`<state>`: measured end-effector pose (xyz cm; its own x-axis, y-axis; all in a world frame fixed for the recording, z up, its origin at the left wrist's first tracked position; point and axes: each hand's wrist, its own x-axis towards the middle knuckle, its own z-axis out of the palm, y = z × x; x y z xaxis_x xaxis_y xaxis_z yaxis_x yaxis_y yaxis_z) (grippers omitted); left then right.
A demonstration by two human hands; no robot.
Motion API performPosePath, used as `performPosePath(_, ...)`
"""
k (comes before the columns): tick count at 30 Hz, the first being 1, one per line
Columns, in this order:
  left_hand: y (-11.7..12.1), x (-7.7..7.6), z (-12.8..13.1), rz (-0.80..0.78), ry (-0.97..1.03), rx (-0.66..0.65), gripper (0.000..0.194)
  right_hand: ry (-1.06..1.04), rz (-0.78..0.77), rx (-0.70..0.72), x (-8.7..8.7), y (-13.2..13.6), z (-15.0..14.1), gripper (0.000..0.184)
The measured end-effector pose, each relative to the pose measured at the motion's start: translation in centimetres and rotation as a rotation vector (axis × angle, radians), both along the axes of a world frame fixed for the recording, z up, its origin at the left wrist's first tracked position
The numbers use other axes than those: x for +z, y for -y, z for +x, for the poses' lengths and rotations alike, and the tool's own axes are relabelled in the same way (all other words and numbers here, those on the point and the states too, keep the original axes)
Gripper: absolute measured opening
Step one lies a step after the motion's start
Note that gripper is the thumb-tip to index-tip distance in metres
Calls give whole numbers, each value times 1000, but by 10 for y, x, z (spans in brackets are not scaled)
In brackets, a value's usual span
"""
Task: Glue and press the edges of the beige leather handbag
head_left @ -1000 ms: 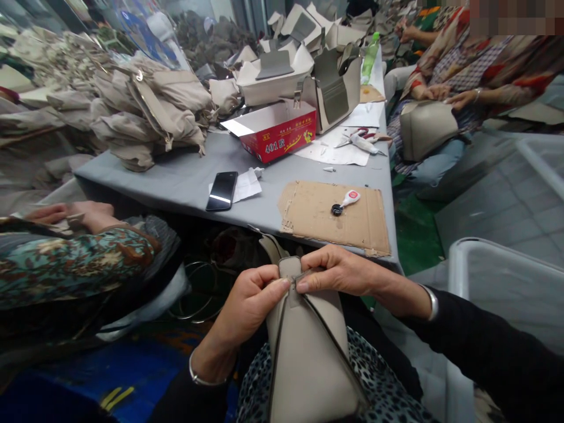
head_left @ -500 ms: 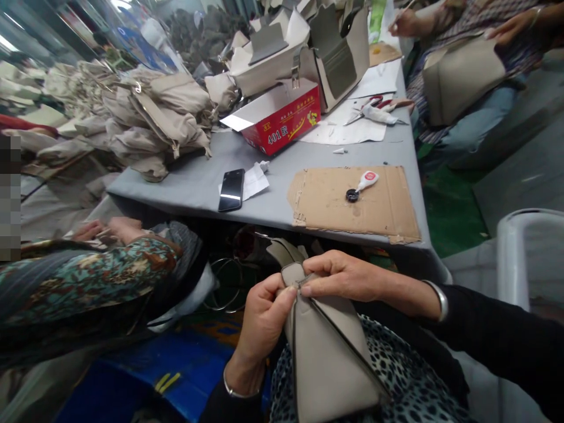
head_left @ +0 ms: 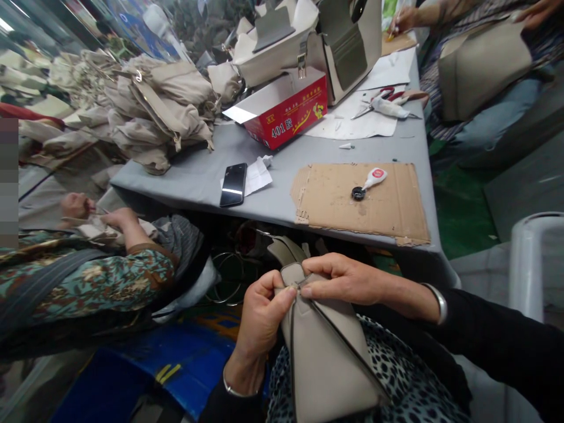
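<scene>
A beige leather handbag stands upright on my lap. My left hand pinches its top corner from the left. My right hand pinches the same corner from the right, at the end of the dark zipper line that runs down the bag. Both hands are closed on the bag, thumbs almost touching. Above my hands on the grey table lies a cardboard sheet with a small white glue bottle and its black cap.
A black phone and crumpled paper lie on the table. Behind stand a red box, piles of beige bags and scissors. A person in a floral sleeve works at left; another sits far right. A white bin stands at right.
My hands keep the same pinch on the bag's top corner. The view has tilted down and left, so the table sits higher. The person at left has brought both hands together.
</scene>
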<state>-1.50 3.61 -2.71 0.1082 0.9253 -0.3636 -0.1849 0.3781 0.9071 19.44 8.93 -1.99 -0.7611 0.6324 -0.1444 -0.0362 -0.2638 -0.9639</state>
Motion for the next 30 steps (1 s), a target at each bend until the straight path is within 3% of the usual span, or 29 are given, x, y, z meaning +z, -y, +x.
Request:
performPosePath(4,0,-1,0,17,5,2,45,-36,49,14,-2,-2,-1,40)
performPosePath(10,0,-2,-2,8,4,7,46,-23,164,-34,-9,3,-4,43)
performPosePath(19,2,-1,-3,-4,13,-22,46,31,94,-87,-6,7,-8,51)
performPosePath(30,5,1,-6,-16,95,-19,41,133,164,-63,-8,9,-9,43)
